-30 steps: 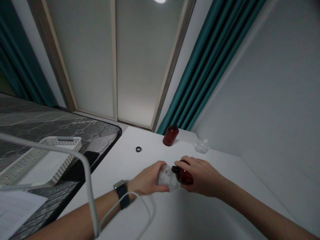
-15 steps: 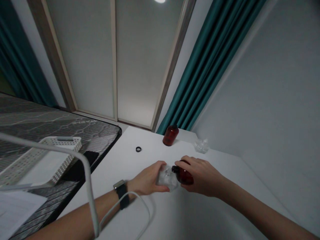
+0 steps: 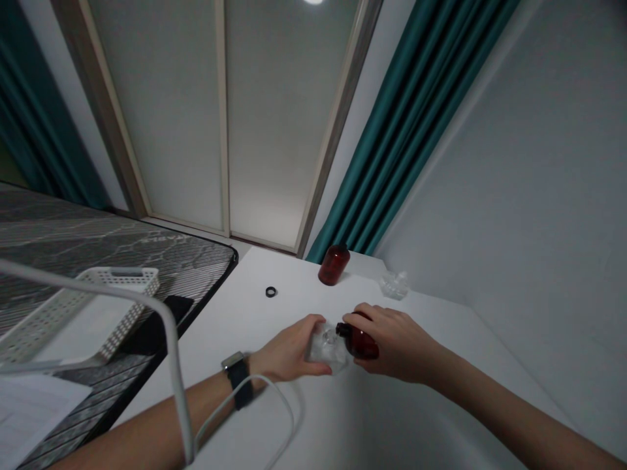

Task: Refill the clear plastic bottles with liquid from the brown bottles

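Two hands: left fingers point(image 3: 314, 326) curled around clear container point(image 3: 327, 349), right fingers point(image 3: 366, 313) wrapped over amber bottle point(image 3: 361, 344), its neck point(image 3: 343, 330) touching container.

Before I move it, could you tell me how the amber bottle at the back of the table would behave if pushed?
The amber bottle looks round-bodied, so it would probably roll if it tipped over. Its glossy surface may feel slippery in the hand. Its material and fill are unclear, so its weight is uncertain.
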{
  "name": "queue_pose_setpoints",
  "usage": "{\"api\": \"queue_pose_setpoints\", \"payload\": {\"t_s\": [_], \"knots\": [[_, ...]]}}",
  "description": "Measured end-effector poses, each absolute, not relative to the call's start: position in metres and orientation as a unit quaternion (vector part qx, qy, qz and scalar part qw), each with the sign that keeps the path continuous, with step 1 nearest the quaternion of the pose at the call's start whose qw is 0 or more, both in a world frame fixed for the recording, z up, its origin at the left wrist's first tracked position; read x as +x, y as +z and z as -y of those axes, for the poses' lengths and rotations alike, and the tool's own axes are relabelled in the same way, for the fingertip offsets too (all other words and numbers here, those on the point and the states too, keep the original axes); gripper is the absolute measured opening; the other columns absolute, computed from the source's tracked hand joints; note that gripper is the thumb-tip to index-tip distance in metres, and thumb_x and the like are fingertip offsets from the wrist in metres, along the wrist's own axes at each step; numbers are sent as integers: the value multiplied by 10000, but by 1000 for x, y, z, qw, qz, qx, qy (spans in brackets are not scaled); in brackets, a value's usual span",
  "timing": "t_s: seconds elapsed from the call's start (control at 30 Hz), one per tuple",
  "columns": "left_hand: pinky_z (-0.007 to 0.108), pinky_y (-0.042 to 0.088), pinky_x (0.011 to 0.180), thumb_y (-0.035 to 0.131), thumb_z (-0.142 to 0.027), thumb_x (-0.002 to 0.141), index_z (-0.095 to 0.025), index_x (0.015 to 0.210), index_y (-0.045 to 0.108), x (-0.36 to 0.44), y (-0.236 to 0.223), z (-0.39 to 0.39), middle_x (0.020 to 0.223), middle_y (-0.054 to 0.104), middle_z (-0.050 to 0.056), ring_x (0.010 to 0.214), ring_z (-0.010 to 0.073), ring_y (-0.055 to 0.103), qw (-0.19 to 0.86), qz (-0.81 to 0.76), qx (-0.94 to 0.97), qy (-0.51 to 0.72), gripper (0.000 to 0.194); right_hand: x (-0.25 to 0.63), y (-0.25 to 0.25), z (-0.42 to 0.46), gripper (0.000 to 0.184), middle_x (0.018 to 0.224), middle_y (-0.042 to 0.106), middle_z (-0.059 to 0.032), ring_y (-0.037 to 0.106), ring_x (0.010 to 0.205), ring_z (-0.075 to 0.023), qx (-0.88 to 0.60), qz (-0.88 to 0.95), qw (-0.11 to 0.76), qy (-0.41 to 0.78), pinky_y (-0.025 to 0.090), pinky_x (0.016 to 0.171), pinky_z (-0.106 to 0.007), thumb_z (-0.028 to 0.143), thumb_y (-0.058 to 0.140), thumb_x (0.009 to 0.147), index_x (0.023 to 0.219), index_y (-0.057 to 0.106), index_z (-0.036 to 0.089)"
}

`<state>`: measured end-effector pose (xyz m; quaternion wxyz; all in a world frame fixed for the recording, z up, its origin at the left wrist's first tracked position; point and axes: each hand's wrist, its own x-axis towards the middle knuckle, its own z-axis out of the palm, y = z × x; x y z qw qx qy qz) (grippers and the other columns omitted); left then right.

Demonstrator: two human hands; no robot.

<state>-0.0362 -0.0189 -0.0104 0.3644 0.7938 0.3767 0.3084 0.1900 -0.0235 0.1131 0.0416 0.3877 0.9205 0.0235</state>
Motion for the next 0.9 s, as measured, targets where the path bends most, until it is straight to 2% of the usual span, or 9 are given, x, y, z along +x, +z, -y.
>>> {"api": "queue_pose_setpoints", "payload": {"t_s": [0.47,0.9], "knots": [[394,483,919,858,-393,675,-204,1277,449,-36,-13,18,1189,627,94,1045,274,619,360,-378,796,307,752,189,115,25,478,1146,622,-81,642,912,-263,394,-917,62,22,447,736,-363,279,697,758,1210,543,254],[352,481,898,858,-311,687,-176,1284,443,-36,-5,21,1182,627,85,1026,257,614,363,-386,794,299,740,191,112,24,443,1118,628,-76,638,870,-239,383,-921,53,38,430,710,-341,278,687,769,1189,548,255]]}}
